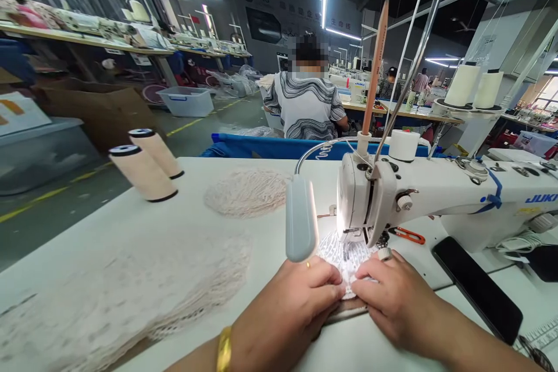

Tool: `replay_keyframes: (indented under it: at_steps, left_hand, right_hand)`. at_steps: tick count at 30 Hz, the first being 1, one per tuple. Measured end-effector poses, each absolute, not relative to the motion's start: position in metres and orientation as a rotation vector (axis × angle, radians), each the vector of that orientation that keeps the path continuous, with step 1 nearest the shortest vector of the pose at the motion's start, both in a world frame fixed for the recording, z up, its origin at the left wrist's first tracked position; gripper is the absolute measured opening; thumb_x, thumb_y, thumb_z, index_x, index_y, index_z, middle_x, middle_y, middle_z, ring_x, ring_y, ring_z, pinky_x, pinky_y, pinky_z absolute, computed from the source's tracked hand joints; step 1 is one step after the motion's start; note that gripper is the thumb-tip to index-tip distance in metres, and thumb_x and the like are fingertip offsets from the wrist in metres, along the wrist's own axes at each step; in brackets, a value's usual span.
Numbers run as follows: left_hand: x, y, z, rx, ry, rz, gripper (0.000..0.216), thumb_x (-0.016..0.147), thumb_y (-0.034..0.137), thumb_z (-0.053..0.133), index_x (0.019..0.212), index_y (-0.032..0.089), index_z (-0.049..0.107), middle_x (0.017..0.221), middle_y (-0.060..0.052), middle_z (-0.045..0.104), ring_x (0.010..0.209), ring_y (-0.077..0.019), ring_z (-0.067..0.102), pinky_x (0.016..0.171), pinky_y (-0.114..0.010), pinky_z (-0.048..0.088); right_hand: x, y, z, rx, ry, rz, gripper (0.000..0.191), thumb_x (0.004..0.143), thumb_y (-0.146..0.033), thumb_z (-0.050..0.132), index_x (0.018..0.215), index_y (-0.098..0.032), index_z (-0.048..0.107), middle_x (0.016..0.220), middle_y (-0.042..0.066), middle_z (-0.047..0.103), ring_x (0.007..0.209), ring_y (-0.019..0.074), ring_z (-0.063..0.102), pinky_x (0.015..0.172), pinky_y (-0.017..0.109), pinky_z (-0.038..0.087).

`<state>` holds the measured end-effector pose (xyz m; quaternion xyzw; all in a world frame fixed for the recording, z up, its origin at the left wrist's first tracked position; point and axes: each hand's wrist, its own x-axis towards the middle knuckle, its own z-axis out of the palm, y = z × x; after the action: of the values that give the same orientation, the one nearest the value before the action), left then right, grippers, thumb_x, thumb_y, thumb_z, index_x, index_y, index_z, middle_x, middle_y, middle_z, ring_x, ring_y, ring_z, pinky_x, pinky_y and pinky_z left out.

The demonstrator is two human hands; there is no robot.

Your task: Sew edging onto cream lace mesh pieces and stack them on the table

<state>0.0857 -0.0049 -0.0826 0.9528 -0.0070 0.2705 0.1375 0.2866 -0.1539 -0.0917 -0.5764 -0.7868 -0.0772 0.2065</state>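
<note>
A white lace piece lies under the needle area of the white sewing machine, brightly lit by its lamp. My left hand, with a gold bangle at the wrist, grips the lace's near left part with curled fingers. From the other side my right hand holds it, thumb and fingertips close to my left ones. Beige fabric shows at the near edge below my fingertips. The fingers partly cover the lace, and the machine head hides its far part.
Stacked lace panels and an oval lace pile lie left. Two thread cones stand behind them. Orange snips and a black phone lie right. Ahead, a person sits facing away.
</note>
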Motion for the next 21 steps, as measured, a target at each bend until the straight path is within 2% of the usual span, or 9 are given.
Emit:
replay_keyframes:
  at_steps: [5,10,14,21]
  left_hand:
    - [0.0894,0.0004,-0.0840,2.767,0.006,0.773,0.034,0.105,0.009,0.050,0.099,0.023,0.081,0.100,-0.004,0.080,0.084,-0.0219,0.074,0.077,-0.037,0.052]
    - [0.0943,0.0057,-0.0841,2.800,0.005,0.807,0.031,0.101,0.006,0.053,0.103,0.023,0.079,0.100,-0.004,0.079,0.086,-0.0235,0.074,0.078,-0.038,0.054]
    - [0.0934,0.0034,-0.0830,2.847,-0.066,0.792,0.033,0.095,0.000,0.052,0.104,0.022,0.075,0.100,-0.004,0.080,0.090,-0.0248,0.074,0.080,-0.039,0.055]
    - [0.0916,0.0023,-0.0804,2.860,-0.043,0.780,0.034,0.098,-0.001,0.050,0.102,0.022,0.074,0.094,-0.003,0.080,0.086,-0.0223,0.074,0.081,-0.037,0.055]
  right_hand:
    - [0.2885,-0.1485,-0.0945,-1.648,-2.156,-0.258,0.023,0.088,-0.003,0.057,0.100,-0.021,0.067,0.102,0.007,0.074,0.085,0.0258,0.056,0.074,0.038,0.042]
    - [0.2886,-0.1459,-0.0948,-1.625,-2.125,-0.235,0.029,0.088,0.000,0.054,0.105,-0.019,0.068,0.109,0.009,0.075,0.091,0.0269,0.058,0.077,0.039,0.045]
    - [0.2886,-0.1461,-0.0951,-1.614,-2.127,-0.234,0.028,0.093,-0.001,0.053,0.107,-0.020,0.068,0.107,0.008,0.075,0.091,0.0268,0.059,0.078,0.039,0.047]
    - [0.2882,-0.1465,-0.0964,-1.665,-2.130,-0.193,0.028,0.089,0.000,0.056,0.104,-0.021,0.066,0.107,0.009,0.074,0.091,0.0266,0.059,0.078,0.038,0.046]
